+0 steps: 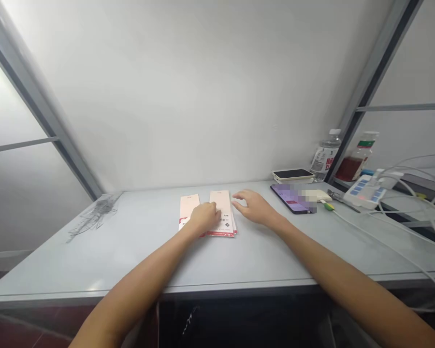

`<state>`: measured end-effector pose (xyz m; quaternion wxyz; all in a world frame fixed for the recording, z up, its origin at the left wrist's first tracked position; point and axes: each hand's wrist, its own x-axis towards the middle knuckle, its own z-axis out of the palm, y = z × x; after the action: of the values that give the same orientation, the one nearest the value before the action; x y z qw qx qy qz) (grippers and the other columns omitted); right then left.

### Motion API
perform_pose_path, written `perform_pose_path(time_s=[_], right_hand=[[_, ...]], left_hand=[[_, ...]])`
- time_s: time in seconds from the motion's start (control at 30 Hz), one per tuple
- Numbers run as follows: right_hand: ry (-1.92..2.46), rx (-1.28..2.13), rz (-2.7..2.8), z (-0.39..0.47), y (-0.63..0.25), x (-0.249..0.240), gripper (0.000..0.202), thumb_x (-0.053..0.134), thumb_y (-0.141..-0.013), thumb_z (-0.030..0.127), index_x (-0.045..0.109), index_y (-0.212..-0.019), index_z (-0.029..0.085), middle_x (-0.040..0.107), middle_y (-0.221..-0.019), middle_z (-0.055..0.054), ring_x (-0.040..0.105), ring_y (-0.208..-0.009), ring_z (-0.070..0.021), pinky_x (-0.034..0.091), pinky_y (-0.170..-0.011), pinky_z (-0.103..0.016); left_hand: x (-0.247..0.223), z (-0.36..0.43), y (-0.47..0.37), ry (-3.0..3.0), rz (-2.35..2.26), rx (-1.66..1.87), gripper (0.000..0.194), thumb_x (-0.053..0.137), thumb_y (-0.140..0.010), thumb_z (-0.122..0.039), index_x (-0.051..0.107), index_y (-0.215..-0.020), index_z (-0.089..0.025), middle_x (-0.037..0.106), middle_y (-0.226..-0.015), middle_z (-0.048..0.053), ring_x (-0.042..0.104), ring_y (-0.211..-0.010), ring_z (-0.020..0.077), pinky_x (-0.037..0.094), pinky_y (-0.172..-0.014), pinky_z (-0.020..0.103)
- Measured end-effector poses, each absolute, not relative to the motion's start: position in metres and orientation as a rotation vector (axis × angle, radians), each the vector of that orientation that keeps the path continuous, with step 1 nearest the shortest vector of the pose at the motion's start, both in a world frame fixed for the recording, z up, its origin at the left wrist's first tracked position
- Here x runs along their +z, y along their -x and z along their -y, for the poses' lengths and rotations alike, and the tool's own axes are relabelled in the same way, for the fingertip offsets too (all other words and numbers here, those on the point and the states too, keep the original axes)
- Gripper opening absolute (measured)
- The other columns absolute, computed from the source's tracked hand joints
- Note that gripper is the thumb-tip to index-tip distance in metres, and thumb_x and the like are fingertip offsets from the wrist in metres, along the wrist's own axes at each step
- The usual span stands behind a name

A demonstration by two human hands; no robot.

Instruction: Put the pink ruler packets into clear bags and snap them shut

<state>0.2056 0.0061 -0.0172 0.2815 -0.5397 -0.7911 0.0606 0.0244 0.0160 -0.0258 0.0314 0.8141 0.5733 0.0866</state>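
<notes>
Two flat pale-pink packets with red trim and dark print lie side by side on the desk, a left packet [189, 200] and a right packet [222, 200]. The right one appears to lie on at least one more, whose edge sticks out at its side. My left hand [204, 217] reaches over the gap between them, its fingers curled onto the right packet's left part. It covers much of the left packet's lower half. Just off the right packet's right edge is my right hand [255, 208], thumb and fingers apart, holding nothing.
A phone [290, 199] with a lit screen, a second device [293, 175], a water bottle [326, 154] and a jar [357, 157] stand at right. White cables [384, 253] trail past a power strip [371, 191]. A dark tangle [97, 212] lies at left.
</notes>
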Motion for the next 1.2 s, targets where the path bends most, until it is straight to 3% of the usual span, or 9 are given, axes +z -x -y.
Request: perform_pose_path(time_s=[0.23,0.33,0.43,0.53,0.67,0.9,1.07,1.2], right_hand=[[1.310,0.318,2.142,-0.001,-0.200,-0.018,0.028,0.042,-0.084,0.037,0.064,-0.091,0.020,0.064,-0.091,-0.006,0.056,-0.086,-0.0186,0.042,-0.070,-0.029],[1.298,0.370,2.121,-0.001,-0.201,-0.018,0.026,0.044,-0.083,0.036,0.065,-0.088,0.020,0.064,-0.089,-0.006,0.056,-0.084,-0.0184,0.042,-0.069,-0.029],[1.302,0.422,2.073,-0.001,-0.200,-0.018,0.024,0.046,-0.082,0.036,0.065,-0.085,0.021,0.065,-0.088,-0.005,0.056,-0.082,-0.0177,0.042,-0.069,-0.029],[1.344,0.474,1.968,-0.003,-0.199,-0.020,0.028,0.048,-0.081,0.039,0.063,-0.094,0.021,0.064,-0.088,-0.005,0.057,-0.078,-0.0179,0.042,-0.071,-0.030],[1.367,0.627,1.808,-0.005,-0.197,-0.020,0.050,0.049,-0.079,0.048,0.050,-0.118,0.017,0.062,-0.102,-0.010,0.058,-0.081,-0.0201,0.044,-0.071,-0.033],[1.156,1.034,1.794,0.004,-0.190,-0.016,0.041,0.048,-0.079,0.048,0.063,-0.097,0.014,0.069,-0.088,-0.009,0.064,-0.078,-0.0214,0.050,-0.064,-0.030],[1.158,1.015,1.802,0.006,-0.191,-0.015,0.035,0.053,-0.075,0.044,0.066,-0.083,0.012,0.068,-0.079,-0.008,0.063,-0.072,-0.0218,0.047,-0.059,-0.028],[1.179,0.940,1.844,0.009,-0.193,-0.014,0.029,0.051,-0.075,0.038,0.065,-0.073,0.013,0.066,-0.070,-0.005,0.059,-0.064,-0.0190,0.043,-0.053,-0.026]], left_hand=[[-0.024,-0.024,-0.014,-2.428,-1.910,0.204,0.044,0.035,-0.082,-0.048,0.051,-0.099,-0.011,0.062,-0.082,0.013,0.059,-0.077,0.0273,0.042,-0.061,0.034],[-0.026,-0.027,-0.014,-2.420,-1.921,0.149,0.039,0.034,-0.086,-0.041,0.057,-0.091,-0.011,0.062,-0.082,0.013,0.060,-0.079,0.0258,0.044,-0.066,0.036],[-0.026,-0.029,-0.013,-2.440,-1.906,0.132,0.030,0.042,-0.086,-0.034,0.056,-0.100,-0.012,0.059,-0.097,0.009,0.058,-0.086,0.0198,0.047,-0.073,0.037],[-0.022,-0.028,-0.013,-2.480,-1.887,0.186,0.030,0.048,-0.085,-0.032,0.051,-0.108,-0.014,0.056,-0.105,0.007,0.056,-0.089,0.0163,0.048,-0.076,0.037],[-0.014,-0.017,-0.017,-2.565,-1.818,0.377,0.030,0.027,-0.091,-0.029,0.054,-0.091,-0.015,0.060,-0.083,0.007,0.058,-0.073,0.0173,0.043,-0.063,0.030],[-0.015,-0.001,-0.028,-2.649,-1.613,0.590,0.029,0.019,-0.091,-0.032,0.045,-0.089,-0.019,0.057,-0.070,0.003,0.053,-0.058,0.0151,0.031,-0.050,0.025],[-0.015,-0.003,-0.027,-2.691,-1.519,0.603,0.028,0.020,-0.090,-0.032,0.044,-0.086,-0.019,0.056,-0.079,0.006,0.053,-0.062,0.0165,0.031,-0.052,0.027],[-0.008,0.000,-0.023,-2.686,-1.408,0.577,0.029,0.019,-0.089,-0.032,0.045,-0.084,-0.019,0.055,-0.071,0.003,0.051,-0.057,0.0160,0.032,-0.050,0.027]])
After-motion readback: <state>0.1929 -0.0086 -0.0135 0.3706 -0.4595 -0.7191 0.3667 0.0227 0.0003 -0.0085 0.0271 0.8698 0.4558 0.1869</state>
